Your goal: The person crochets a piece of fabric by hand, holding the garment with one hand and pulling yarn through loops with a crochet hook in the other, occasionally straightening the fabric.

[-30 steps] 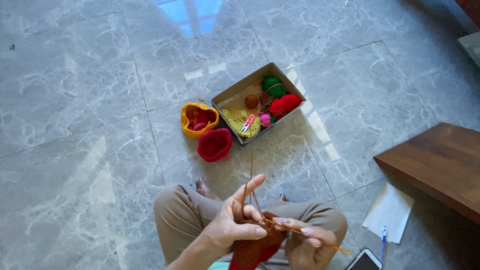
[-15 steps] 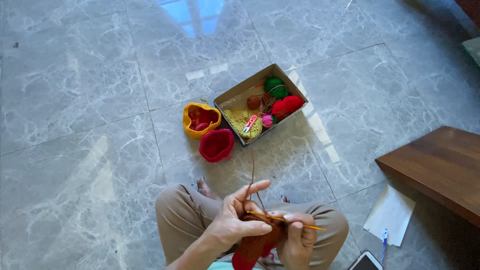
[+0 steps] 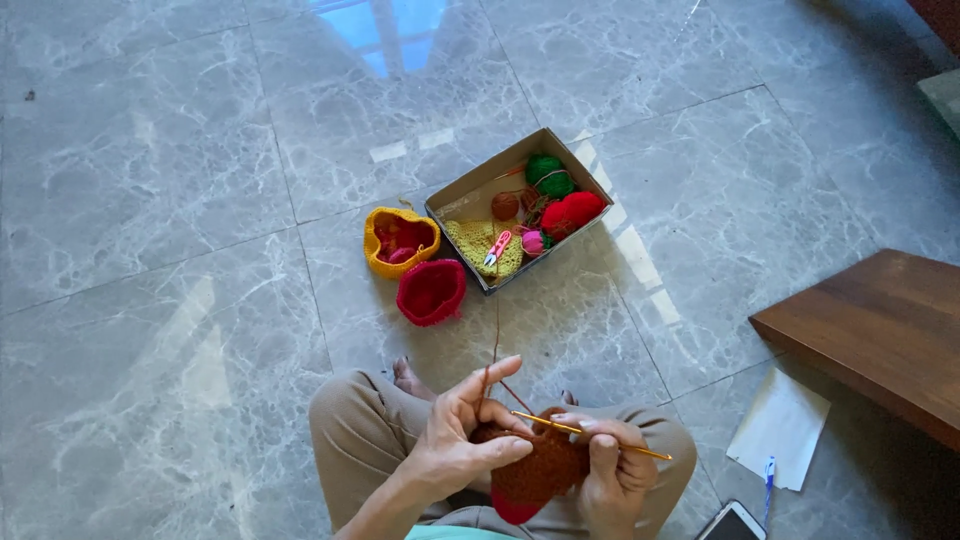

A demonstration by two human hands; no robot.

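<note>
Two hands at work low in the frame, over crossed legs on the grey marble floor [image 3: 150, 200]. Starting from the left: the left hand [image 3: 462, 430] has its grip half spread, index finger raised with the rust-brown yarn strand [image 3: 494, 340] running over it for tension, while thumb and lower fingers pinch the edge of the rust-and-red crochet piece [image 3: 535, 472]. That piece sits in the lap, right between both hands, touching each. Moving right, the right hand [image 3: 610, 470] has its grip pressed together around the yellow crochet hook [image 3: 590, 436], which lies nearly level, tip pointing left into the top edge of the work. By the look of it a stitch is being formed; the next move calls for yarn laid over the hook tip and drawn through without the strand going slack.

Further up the floor, towards its middle, left to right: a yellow crocheted basket [image 3: 400, 242], a red crocheted pouch [image 3: 431, 291] just beside it, then the open cardboard box [image 3: 470, 195] holding yarn balls, where the strand leads. Near the right edge, a wooden board [image 3: 880, 330], a white paper [image 3: 778, 425], a blue pen [image 3: 768, 478] and a phone [image 3: 732, 522].
</note>
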